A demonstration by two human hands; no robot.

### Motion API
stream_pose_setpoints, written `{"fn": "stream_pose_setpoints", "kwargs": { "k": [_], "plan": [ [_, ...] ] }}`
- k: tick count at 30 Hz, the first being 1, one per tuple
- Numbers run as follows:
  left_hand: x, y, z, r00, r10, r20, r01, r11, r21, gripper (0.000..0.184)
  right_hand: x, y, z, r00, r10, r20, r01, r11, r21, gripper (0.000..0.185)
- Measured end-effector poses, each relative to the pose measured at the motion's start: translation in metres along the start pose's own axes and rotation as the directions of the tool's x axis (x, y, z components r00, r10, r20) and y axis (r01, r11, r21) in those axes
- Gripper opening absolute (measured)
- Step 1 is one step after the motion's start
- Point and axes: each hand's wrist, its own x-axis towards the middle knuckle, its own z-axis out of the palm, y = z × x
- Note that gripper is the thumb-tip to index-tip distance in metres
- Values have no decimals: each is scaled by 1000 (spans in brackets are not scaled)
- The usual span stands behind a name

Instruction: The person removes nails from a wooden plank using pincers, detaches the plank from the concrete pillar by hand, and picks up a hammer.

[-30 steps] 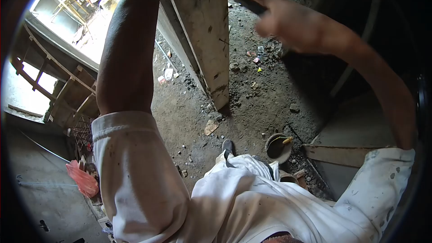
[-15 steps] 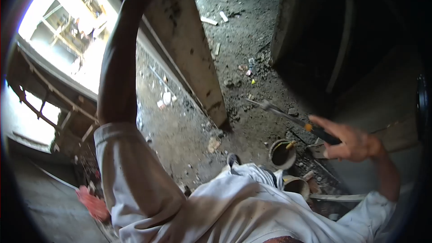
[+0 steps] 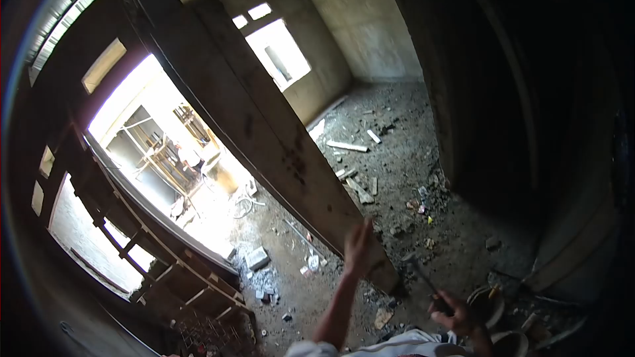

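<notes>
My right hand (image 3: pixel 454 314) is closed round the dark handle of a hammer (image 3: pixel 423 276), whose head points up and to the left over the dirt floor. In front of my body, my left hand (image 3: pixel 358 249) is raised with its fingers stretched out and nothing visible in it. That hand overlaps the lower part of a concrete pillar (image 3: pixel 291 165) in the view; whether it touches the surface I cannot tell. Just beyond my right hand stands a bucket (image 3: pixel 497 314) with something yellow at its rim.
Wood scraps (image 3: pixel 347 147) and rubble lie on the floor behind the pillar. A grey block (image 3: pixel 257 258) rests near the bright doorway, with a person (image 3: pixel 188 157) outside. A wooden ladder-like frame (image 3: pixel 198 297) leans at the left. Deep shadow covers the right side.
The view has tilted up, bringing in the window and roof. My left arm has come down from high up to in front of the pillar. The hammer is still in my right hand, now lower in view.
</notes>
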Motion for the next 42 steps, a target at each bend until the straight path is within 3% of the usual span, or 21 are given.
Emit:
{"fn": "stream_pose_setpoints", "kwargs": {
  "k": [1, 2, 3, 4, 7, 8, 10, 13, 14, 17, 20, 25, 27, 28, 29, 32, 33, 35, 37, 39, 42],
  "plan": [
    [-19, -23, 1, 933, -326, 154, 359, 881, -309, 47, 9, -8, 12, 999, 48, 27, -49, 996, 77, 32],
    [-36, -54, 1, 922, -267, 282, 379, 773, -509, 58, 20, -2, 16, 989, 67, 134, -54, 994, -93, 28],
    [-59, -48, 0, 872, -440, 213, 481, 695, -534, 59, 30, 17, 26, 978, 87, 190, -98, 994, 47, 24],
    [-83, -30, -1, 851, -482, 209, 492, 592, -638, 60, 41, 24, 31, 978, 65, 200, -75, 996, 42, 24],
    [-101, -61, -40, 932, -328, 154, 321, 550, -771, 54, 65, 25, 43, 921, 62, 384, -97, 993, 73, 40],
    [-100, -62, -50, 932, -333, 142, 314, 547, -776, 54, 72, 18, 46, 911, 77, 405, -65, 997, -43, 46],
    [-98, -61, -74, 967, -240, 83, 235, 719, -654, 47, 82, 18, 51, 892, 92, 443, -12, 984, -179, 57],
    [-101, -55, -76, 962, -270, 38, 231, 732, -641, 40, 95, 20, 64, 866, 3, 501, 52, 994, -94, 47],
    [-100, -58, -74, 951, -307, 26, 235, 669, -705, 43, 96, 16, 61, 822, 85, 564, -15, 992, -127, 48],
    [-111, -50, -56, 917, -397, 29, 246, 507, -826, 54, 81, 5, 67, 892, 88, 443, -75, 996, -47, 46],
    [-123, -64, -37, 919, -395, 8, 256, 581, -773, 32, 64, 0, 60, 871, 236, 432, -187, 970, -152, 42],
    [-124, -78, -21, 882, -468, 51, 297, 470, -831, 16, 37, 27, 62, 917, 251, 310, -194, 960, -201, 57],
    [-118, -84, -28, 788, -601, -132, 274, 535, -799, 19, 39, 31, 59, 909, 191, 371, -153, 980, -131, 67],
    [-116, -100, -42, 785, -594, -175, 215, 527, -822, 23, 42, 27, 56, 864, 283, 417, -244, 959, -145, 67],
    [-119, -127, -66, 890, -444, -102, 144, 487, -862, 28, 41, 30, 57, 867, 285, 409, -249, 958, -139, 67],
    [-115, -102, -95, 911, -382, -151, 84, 534, -841, 32, 48, 39, 66, 829, 370, 420, -396, 918, -28, 57],
    [-116, -96, -107, 929, -339, -146, 77, 565, -822, 35, 51, 39, 71, 828, 368, 423, -395, 918, -26, 57],
    [-119, -89, -122, 948, -285, -145, 59, 602, -797, 39, 62, 38, 82, 939, 262, 221, -269, 963, 0, 50],
    [-122, -84, -133, 951, -290, -108, 57, 507, -860, 41, 77, 33, 86, 948, 261, 182, -279, 957, 79, 39],
    [-123, -81, -138, 939, -324, -113, 45, 444, -895, 37, 93, 35, 86, 986, 152, 67, -161, 973, 167, 32],
    [-125, -66, -138, 860, -478, -180, -12, 334, -943, 28, 119, 22, 75, 990, 129, -50, -126, 990, 59, 28]
  ]
}}
